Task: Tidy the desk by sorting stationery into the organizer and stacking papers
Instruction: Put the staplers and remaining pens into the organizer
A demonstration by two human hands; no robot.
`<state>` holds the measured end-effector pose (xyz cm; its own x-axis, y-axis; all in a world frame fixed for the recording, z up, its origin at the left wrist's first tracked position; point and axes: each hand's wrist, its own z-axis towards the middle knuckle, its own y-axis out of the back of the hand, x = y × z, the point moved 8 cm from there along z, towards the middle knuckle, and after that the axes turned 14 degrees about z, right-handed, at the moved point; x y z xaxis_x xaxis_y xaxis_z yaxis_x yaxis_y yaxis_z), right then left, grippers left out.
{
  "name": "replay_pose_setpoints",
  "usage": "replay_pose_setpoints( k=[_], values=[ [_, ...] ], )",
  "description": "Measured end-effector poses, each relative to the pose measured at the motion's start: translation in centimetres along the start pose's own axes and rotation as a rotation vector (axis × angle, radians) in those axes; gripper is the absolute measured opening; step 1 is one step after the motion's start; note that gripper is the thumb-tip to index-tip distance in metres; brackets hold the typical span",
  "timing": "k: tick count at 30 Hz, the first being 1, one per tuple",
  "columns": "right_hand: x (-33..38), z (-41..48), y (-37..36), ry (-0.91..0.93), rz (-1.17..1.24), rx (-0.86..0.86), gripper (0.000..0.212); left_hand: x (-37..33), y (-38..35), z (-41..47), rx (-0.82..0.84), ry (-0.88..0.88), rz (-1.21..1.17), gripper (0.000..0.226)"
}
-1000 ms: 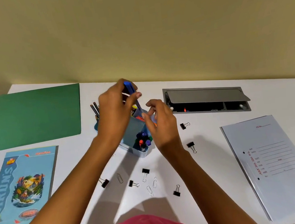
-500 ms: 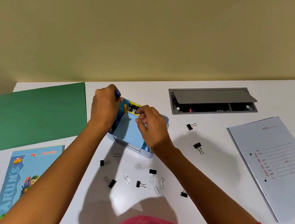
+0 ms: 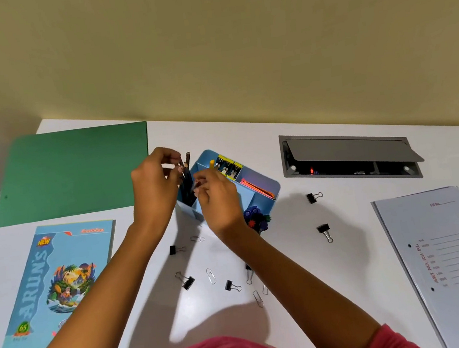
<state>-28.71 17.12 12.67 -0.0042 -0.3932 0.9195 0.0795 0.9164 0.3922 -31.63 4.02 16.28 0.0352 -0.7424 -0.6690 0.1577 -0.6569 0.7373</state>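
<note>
The left hand (image 3: 155,183) pinches dark pencils (image 3: 186,176) standing in the organizer (image 3: 265,189)'s left compartment, while the right hand (image 3: 216,195), fingers curled shut, seems to hold something small over the middle; what it is cannot be told. The organizer sits mid-desk, with binder clips (image 3: 187,282) and paper clips (image 3: 210,276) loose on its near side. With both hands crowding the box, a nudge could tip it and spill the pins (image 3: 255,218) at its near right corner.

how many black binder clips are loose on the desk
5 clear: two right of the organizer, three nearer the person. A sixth seems partly hidden by the right forearm.
</note>
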Motion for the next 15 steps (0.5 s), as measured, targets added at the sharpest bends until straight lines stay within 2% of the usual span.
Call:
replay_pose_setpoints(
  k=[8, 15],
  values=[
    [1.6, 1.0, -3.1, 0.067, 0.111, 0.010, 0.033, 2.3, 0.7, -1.9, -0.077, 0.080, -0.008, 0.029],
    [0.6, 0.3, -1.4, 0.106, 0.117, -0.052, 0.029, 2.6, 0.4, -2.2, -0.076, 0.083, -0.022, 0.027]
  ],
)
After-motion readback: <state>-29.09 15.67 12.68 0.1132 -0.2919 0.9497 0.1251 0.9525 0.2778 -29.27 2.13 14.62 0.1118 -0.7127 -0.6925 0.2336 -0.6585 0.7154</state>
